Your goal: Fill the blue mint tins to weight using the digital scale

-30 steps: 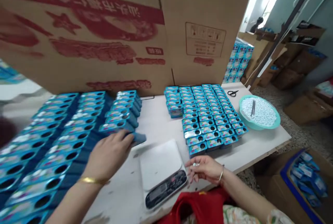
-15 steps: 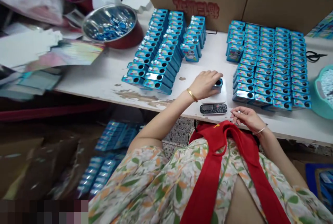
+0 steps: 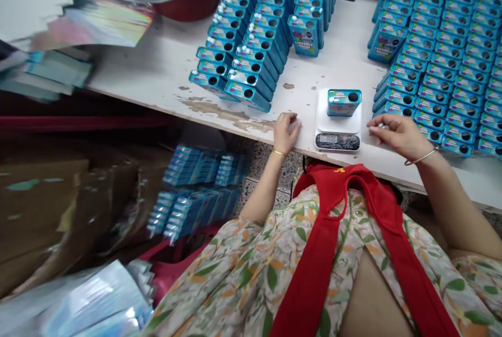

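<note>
A blue tin [image 3: 344, 103] with a dark round hole in its top stands upright on the white platform of a small digital scale [image 3: 338, 127]. The scale's display is lit, its digits too blurred to read surely. My left hand [image 3: 287, 133] rests at the table edge left of the scale, fingers curled in, with nothing seen in them. Right of the scale, my right hand [image 3: 402, 136] pinches small white pellets [image 3: 382, 126] between thumb and fingers, close to the front tins of the right-hand group.
Rows of similar tins [image 3: 251, 97] stand left, many with white pellets on top. More tins [image 3: 430, 91] fill the right side. A metal bowl [image 3: 184, 0] of blue-and-silver pieces sits back left, near paper sheets [image 3: 105, 18]. Below the table are stacked blue packs [image 3: 196, 206] and cardboard boxes [image 3: 35, 190].
My left hand has let go of the tin on the scale and drawn back left to the table edge. My right hand still pinches white pellets. The view has tilted down.
</note>
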`<state>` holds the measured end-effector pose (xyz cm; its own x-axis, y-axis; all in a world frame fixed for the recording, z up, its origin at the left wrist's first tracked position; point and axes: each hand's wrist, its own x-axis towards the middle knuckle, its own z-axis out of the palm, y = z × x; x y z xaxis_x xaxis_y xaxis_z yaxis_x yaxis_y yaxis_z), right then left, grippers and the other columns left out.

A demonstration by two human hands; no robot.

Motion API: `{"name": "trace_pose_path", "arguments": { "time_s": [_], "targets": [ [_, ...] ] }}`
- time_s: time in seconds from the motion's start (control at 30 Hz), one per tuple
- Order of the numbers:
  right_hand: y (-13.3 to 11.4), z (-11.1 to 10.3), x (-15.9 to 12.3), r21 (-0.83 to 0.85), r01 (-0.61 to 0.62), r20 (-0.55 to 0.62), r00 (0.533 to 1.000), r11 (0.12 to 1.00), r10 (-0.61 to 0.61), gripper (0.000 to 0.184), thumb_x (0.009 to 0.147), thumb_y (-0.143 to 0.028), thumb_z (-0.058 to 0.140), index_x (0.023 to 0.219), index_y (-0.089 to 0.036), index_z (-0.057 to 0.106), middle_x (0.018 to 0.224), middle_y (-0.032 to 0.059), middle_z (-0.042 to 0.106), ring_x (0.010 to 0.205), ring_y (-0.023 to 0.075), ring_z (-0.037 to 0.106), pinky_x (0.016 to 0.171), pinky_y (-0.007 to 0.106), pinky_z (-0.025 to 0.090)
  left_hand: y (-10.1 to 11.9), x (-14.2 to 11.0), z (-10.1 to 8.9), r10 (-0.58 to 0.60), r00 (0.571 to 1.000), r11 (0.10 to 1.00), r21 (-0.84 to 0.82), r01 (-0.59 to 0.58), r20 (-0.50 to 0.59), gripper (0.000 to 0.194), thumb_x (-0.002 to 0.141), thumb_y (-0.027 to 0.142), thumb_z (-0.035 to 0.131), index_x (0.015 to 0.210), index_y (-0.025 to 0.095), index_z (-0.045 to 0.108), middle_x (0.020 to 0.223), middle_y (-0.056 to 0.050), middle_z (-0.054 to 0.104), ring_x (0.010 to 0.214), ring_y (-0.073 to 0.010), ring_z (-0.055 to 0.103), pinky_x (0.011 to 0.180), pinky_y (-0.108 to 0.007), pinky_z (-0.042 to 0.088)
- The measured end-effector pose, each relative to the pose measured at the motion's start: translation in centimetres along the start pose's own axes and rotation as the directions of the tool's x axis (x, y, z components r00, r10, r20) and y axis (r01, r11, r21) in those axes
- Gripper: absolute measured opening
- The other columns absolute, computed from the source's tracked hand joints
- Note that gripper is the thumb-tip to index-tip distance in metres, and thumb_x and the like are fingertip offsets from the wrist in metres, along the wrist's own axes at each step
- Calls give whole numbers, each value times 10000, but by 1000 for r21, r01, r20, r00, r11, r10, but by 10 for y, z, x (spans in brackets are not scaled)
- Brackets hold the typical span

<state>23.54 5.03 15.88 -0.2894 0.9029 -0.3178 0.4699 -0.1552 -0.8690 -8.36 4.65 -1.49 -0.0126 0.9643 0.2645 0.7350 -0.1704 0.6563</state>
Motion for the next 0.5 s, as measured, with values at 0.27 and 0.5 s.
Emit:
{"name": "trace_pose_path", "arguments": {
  "time_s": [0.27,0.5],
  "targets": [
    [-52,0,55,-440,141,-53,982,887,-182,88,857,-147,603,852,-151,691,600,25,597,583,175,580,635,327,455,3,-3,3,26,1000,996,87,-26,4,200,918,293,530,1073,181,586,1024,-97,622,992,-230,567,895,-366,464],
    [-42,9,82,-671,306,99,940,676,-326,136,888,-195,569,928,-167,696,954,112,623,940,257,583,880,409,463,1,-5,3,27,1000,998,62,-27,-3,205,928,319,514,1067,188,589,1008,-97,621,981,-235,563,884,-379,456]
  ]
}}
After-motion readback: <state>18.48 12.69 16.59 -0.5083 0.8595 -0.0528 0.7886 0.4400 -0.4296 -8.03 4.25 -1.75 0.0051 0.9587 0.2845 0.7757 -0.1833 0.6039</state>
